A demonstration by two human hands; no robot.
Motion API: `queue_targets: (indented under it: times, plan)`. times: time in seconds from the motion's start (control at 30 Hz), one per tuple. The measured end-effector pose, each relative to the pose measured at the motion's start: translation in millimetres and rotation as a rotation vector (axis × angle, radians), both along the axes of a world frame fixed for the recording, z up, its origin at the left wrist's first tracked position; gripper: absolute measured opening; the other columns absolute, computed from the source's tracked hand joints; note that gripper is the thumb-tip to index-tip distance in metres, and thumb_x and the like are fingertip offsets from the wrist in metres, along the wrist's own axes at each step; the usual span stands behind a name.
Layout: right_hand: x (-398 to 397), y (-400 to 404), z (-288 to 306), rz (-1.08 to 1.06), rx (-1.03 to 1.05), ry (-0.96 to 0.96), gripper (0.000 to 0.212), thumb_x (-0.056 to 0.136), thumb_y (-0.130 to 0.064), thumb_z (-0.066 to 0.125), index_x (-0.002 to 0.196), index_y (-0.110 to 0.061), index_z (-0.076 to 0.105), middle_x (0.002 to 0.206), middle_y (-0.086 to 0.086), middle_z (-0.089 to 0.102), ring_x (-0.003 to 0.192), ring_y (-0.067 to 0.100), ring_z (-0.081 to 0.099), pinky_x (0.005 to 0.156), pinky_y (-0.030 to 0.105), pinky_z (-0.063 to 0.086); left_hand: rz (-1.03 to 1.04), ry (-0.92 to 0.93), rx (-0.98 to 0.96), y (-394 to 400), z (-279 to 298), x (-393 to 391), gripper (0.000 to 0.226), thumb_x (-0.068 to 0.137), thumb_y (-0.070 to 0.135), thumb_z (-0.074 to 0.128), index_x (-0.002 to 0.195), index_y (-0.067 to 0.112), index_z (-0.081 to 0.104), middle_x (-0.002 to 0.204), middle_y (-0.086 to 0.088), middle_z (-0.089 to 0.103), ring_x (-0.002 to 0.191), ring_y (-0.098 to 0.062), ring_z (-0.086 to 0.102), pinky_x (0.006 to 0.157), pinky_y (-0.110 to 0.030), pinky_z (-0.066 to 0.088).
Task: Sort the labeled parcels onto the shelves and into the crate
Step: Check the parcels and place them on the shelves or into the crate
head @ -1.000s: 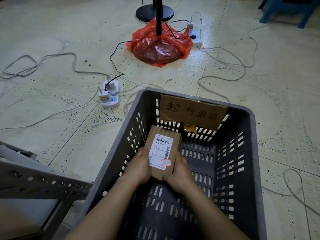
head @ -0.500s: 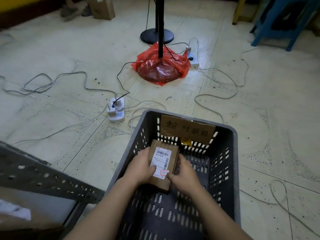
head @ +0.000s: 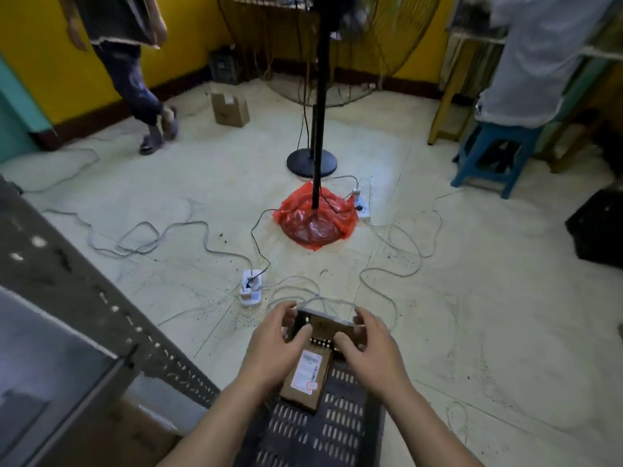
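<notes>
A dark slotted crate (head: pixel 323 429) was observed at 6 o'clock in the head view, on the tiled floor (head: pixel 455 315). 1 brown parcel (head: pixel 305 382) was found lying flat on the crate's bottom, its white label (head: pixel 306 368) facing up with a small red-edged mark at the label's near corner. A cardboard sign (head: pixel 328 326) was noted on the crate's far wall.

The left hand (head: pixel 274 348) was held above the crate at 7 o'clock of the sign, fingers spread and loosely bent, grasping nothing; the parcel lay just below it, apart from the fingers. The right hand (head: pixel 369 348) was held at 5 o'clock of the sign, fingers likewise relaxed and empty. Whether either hand brushed the crate's rim could not be told.

A grey perforated shelf frame (head: pixel 101 318) was recorded at 9 o'clock. A white power strip (head: pixel 251 291) was noted at 11 o'clock of the crate, with grey cables (head: pixel 161 237) trailing across the floor. A black fan stand (head: pixel 317 129) with a red plastic bag (head: pixel 315 220) at a pole's foot stood at 12 o'clock. 1 cardboard box (head: pixel 230 109) was seen beyond, a blue stool (head: pixel 495 153) at 2 o'clock, and another person's legs (head: pixel 145 96) at 11 o'clock.
</notes>
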State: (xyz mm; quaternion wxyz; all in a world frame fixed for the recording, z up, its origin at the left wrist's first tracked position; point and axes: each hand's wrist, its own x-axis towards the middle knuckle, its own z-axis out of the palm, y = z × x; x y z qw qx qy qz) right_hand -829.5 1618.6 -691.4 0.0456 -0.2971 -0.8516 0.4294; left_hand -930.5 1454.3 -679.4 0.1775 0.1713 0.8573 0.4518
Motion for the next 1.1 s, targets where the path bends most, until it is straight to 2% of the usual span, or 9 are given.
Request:
queue_targets:
  times: [0.1, 0.23, 0.3, 0.4, 0.53, 0.63, 0.77, 0.93, 1.1]
  plan:
    - [3, -5, 95, -0.007, 0.010, 0.090, 0.066, 0.091, -0.043, 0.066, 0.150, -0.029, 0.040, 0.133, -0.011, 0.051, 0.113, 0.002, 0.053, 0.098, 0.033, 0.051, 0.048, 0.020, 0.072, -7, 94, 9, 0.046, 0.091, 0.039, 0.067, 0.133, 0.038, 0.048, 0.119, 0.020, 0.059, 0.111, 0.004, 0.054, 0.095, -0.028, 0.050]
    - [12, -17, 208, -0.027, 0.010, 0.210, 0.061, 0.090, -0.041, 0.068, 0.146, -0.031, 0.044, 0.124, -0.017, 0.053, 0.110, -0.005, 0.053, 0.094, 0.032, 0.052, 0.099, 0.073, 0.164, -17, 207, 21, 0.042, 0.091, 0.036, 0.068, 0.129, 0.038, 0.051, 0.116, 0.019, 0.060, 0.108, 0.005, 0.056, 0.085, -0.018, 0.045]
    - [20, -24, 258, -0.040, -0.006, 0.264, 0.058, 0.090, -0.038, 0.069, 0.143, -0.032, 0.047, 0.121, -0.019, 0.053, 0.109, -0.005, 0.053, 0.093, 0.030, 0.052, 0.126, 0.102, 0.209, -24, 256, 29, 0.039, 0.091, 0.036, 0.068, 0.126, 0.039, 0.052, 0.114, 0.018, 0.061, 0.106, 0.003, 0.058, 0.086, -0.022, 0.049]
    - [34, -34, 319, -0.038, -0.009, 0.339, 0.051, 0.090, -0.035, 0.071, 0.136, -0.039, 0.048, 0.119, -0.021, 0.055, 0.108, -0.004, 0.055, 0.091, 0.029, 0.053, 0.149, 0.148, 0.271, -35, 318, 45, 0.036, 0.090, 0.033, 0.070, 0.122, 0.037, 0.055, 0.110, 0.017, 0.063, 0.102, -0.001, 0.062, 0.088, -0.031, 0.054]
    - [51, -43, 380, -0.008, -0.010, 0.431, 0.053, 0.090, -0.039, 0.071, 0.139, -0.033, 0.052, 0.122, -0.017, 0.058, 0.111, -0.001, 0.057, 0.092, 0.035, 0.055, 0.184, 0.235, 0.351, -51, 383, 67, 0.031, 0.091, 0.030, 0.069, 0.118, 0.037, 0.056, 0.108, 0.013, 0.065, 0.099, 0.004, 0.062, 0.081, -0.019, 0.052]
    - [64, -52, 412, 0.021, -0.010, 0.497, 0.051, 0.089, -0.042, 0.071, 0.136, -0.034, 0.053, 0.121, -0.018, 0.060, 0.110, 0.000, 0.059, 0.090, 0.033, 0.056, 0.239, 0.278, 0.404, -65, 419, 87, 0.031, 0.091, 0.032, 0.068, 0.119, 0.034, 0.055, 0.108, 0.014, 0.065, 0.099, 0.007, 0.060, 0.078, -0.013, 0.049]
    - [82, -70, 446, 0.115, -0.044, 0.547, 0.041, 0.090, -0.041, 0.070, 0.127, -0.041, 0.053, 0.118, -0.020, 0.060, 0.100, -0.015, 0.057, 0.078, 0.008, 0.047, 0.335, 0.318, 0.461, -90, 451, 119, 0.029, 0.092, 0.029, 0.067, 0.118, 0.031, 0.056, 0.108, 0.011, 0.065, 0.100, 0.006, 0.060, 0.075, -0.007, 0.048]
    - [105, -98, 477, 0.254, -0.097, 0.606, 0.045, 0.091, -0.033, 0.070, 0.133, -0.036, 0.053, 0.118, -0.018, 0.061, 0.106, -0.010, 0.056, 0.081, 0.008, 0.047, 0.454, 0.368, 0.480, -130, 477, 166, 0.028, 0.093, 0.030, 0.067, 0.119, 0.032, 0.058, 0.107, 0.013, 0.067, 0.099, 0.005, 0.061, 0.075, -0.007, 0.047]
    - [116, -147, 508, 0.413, -0.138, 0.664, 0.052, 0.090, -0.037, 0.069, 0.139, -0.034, 0.050, 0.121, -0.015, 0.062, 0.111, -0.003, 0.059, 0.086, 0.019, 0.051, 0.577, 0.462, 0.496, -181, 506, 208, 0.024, 0.094, 0.025, 0.066, 0.116, 0.032, 0.058, 0.103, 0.013, 0.067, 0.098, 0.004, 0.062, 0.076, -0.010, 0.048]
